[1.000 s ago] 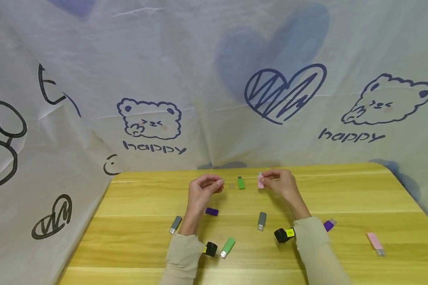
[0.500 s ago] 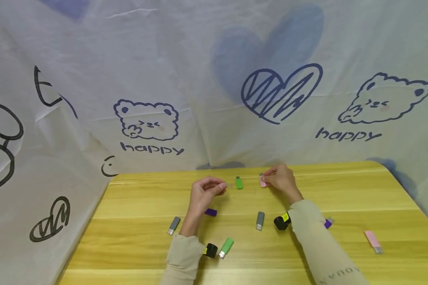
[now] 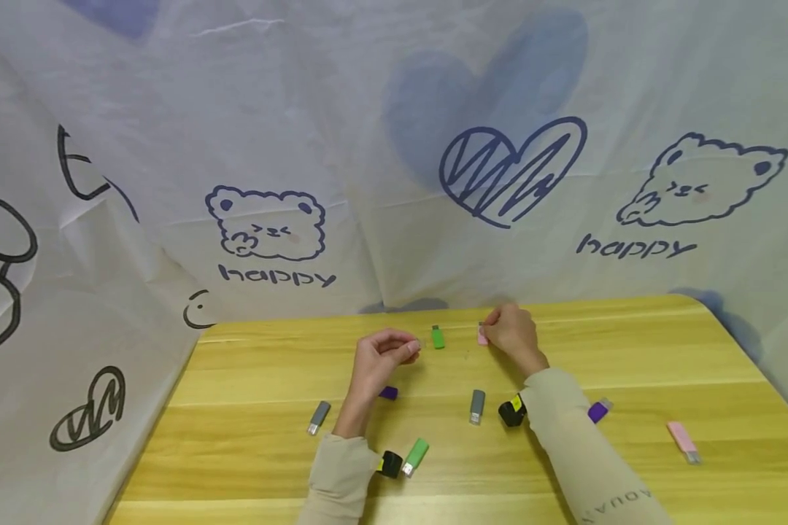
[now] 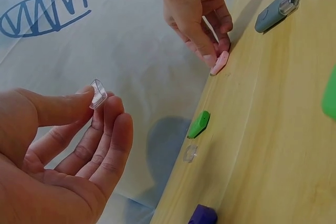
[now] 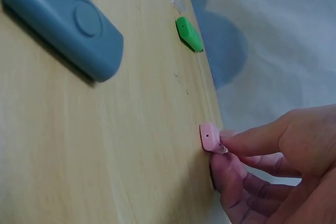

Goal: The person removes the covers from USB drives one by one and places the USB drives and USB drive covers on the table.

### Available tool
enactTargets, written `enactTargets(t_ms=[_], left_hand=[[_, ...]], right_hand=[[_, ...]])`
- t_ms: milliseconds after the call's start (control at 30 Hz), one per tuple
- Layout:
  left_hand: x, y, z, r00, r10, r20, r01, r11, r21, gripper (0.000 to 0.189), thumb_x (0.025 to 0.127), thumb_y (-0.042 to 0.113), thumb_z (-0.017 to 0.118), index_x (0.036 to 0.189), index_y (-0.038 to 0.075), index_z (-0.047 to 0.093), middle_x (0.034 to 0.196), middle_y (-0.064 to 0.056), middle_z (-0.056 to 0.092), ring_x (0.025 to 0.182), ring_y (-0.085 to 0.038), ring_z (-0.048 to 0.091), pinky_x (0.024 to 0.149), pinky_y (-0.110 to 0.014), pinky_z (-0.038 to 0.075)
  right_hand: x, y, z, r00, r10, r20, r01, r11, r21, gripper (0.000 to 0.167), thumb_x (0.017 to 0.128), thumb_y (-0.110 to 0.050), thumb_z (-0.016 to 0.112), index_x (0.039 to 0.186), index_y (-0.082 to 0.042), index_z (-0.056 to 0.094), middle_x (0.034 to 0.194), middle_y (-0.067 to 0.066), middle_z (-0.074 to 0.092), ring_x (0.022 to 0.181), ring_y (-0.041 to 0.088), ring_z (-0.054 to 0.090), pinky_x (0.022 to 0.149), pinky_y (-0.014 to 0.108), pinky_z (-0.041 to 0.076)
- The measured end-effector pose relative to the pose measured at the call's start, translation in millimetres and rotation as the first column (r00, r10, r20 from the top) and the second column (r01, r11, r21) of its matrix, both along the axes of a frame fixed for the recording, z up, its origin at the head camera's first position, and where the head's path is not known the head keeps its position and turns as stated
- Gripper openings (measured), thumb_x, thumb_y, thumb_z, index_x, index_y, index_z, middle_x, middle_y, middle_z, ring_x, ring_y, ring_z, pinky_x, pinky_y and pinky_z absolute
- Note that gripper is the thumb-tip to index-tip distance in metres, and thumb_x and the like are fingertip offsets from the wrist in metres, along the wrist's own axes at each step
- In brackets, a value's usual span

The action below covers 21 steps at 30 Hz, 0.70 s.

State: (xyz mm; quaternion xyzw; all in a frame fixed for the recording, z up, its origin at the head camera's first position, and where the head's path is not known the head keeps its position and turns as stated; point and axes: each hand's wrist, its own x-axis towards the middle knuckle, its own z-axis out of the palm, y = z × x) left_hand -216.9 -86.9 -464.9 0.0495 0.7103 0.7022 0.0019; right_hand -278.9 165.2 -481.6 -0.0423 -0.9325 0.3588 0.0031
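Observation:
My left hand pinches a small clear plastic cap between thumb and index finger, held above the table. Over by the table's back edge, my right hand pinches a pink USB stick, which sits right at the tabletop with its metal plug pointing to the back. Between the two hands lies a capless green USB stick, and a second clear cap rests beside it. A purple USB stick is partly hidden behind my left wrist.
Nearer the front lie two grey USB sticks, another green USB stick, a purple one and a pink one at the right. A printed white cloth hangs behind the table's back edge.
My right hand has turned and shifted slightly right, lowering the pink USB stick to the table beside the green one. The left hand keeps its pinch on the clear cap, almost still.

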Motion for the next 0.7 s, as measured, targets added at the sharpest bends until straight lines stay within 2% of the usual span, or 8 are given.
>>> enactTargets(t_ms=[167, 300, 433, 567, 700], left_hand=[[0.1, 2.7, -2.2, 1.000, -0.019, -0.021, 0.018, 1.000, -0.020, 0.013, 0.092, -0.002, 0.074, 0.100, -0.012, 0.072, 0.092, -0.023, 0.074, 0.082, -0.030, 0.074, 0.077, -0.037, 0.063], [2.5, 7.1, -1.4, 0.999, -0.038, -0.021, 0.037, 0.997, -0.062, 0.013, 0.093, 0.000, 0.074, 0.100, -0.012, 0.073, 0.090, -0.023, 0.075, 0.083, -0.035, 0.074, 0.076, -0.039, 0.063], [6.1, 11.3, 1.0, 0.997, -0.065, -0.038, 0.060, 0.991, -0.116, 0.012, 0.093, 0.000, 0.074, 0.099, -0.010, 0.073, 0.090, -0.022, 0.075, 0.082, -0.037, 0.073, 0.075, -0.041, 0.063], [9.5, 15.1, 4.0, 0.990, -0.125, -0.062, 0.113, 0.980, -0.165, 0.009, 0.093, -0.003, 0.072, 0.098, -0.010, 0.071, 0.091, -0.024, 0.073, 0.077, -0.034, 0.070, 0.071, -0.041, 0.062], [6.2, 20.7, 8.3, 0.984, -0.163, -0.068, 0.146, 0.967, -0.210, 0.007, 0.095, -0.003, 0.070, 0.099, -0.008, 0.070, 0.090, -0.021, 0.072, 0.075, -0.030, 0.069, 0.072, -0.043, 0.062]], right_hand=[[2.4, 0, 3.2, 0.999, -0.008, -0.036, 0.007, 1.000, -0.020, 0.015, 0.089, -0.015, 0.076, 0.093, -0.001, 0.073, 0.094, 0.016, 0.073, 0.086, 0.035, 0.067, 0.074, 0.048, 0.054], [11.5, 9, 13.0, 0.998, -0.021, -0.056, 0.017, 0.997, -0.069, 0.014, 0.090, -0.012, 0.072, 0.099, -0.001, 0.070, 0.093, 0.015, 0.070, 0.086, 0.032, 0.065, 0.072, 0.043, 0.052], [27.0, 21, 30.9, 0.996, 0.000, -0.085, -0.010, 0.993, -0.115, 0.017, 0.095, -0.012, 0.070, 0.105, 0.001, 0.070, 0.098, 0.017, 0.069, 0.089, 0.033, 0.064, 0.074, 0.042, 0.052], [45.1, 38, 51.5, 0.990, 0.026, -0.136, -0.045, 0.989, -0.138, 0.021, 0.098, -0.013, 0.068, 0.112, 0.004, 0.070, 0.106, 0.021, 0.069, 0.097, 0.037, 0.065, 0.080, 0.045, 0.055], [67.3, 60, 67.5, 0.987, 0.044, -0.154, -0.070, 0.984, -0.164, 0.025, 0.100, -0.015, 0.068, 0.116, 0.004, 0.069, 0.112, 0.023, 0.068, 0.098, 0.037, 0.067, 0.076, 0.039, 0.059]])
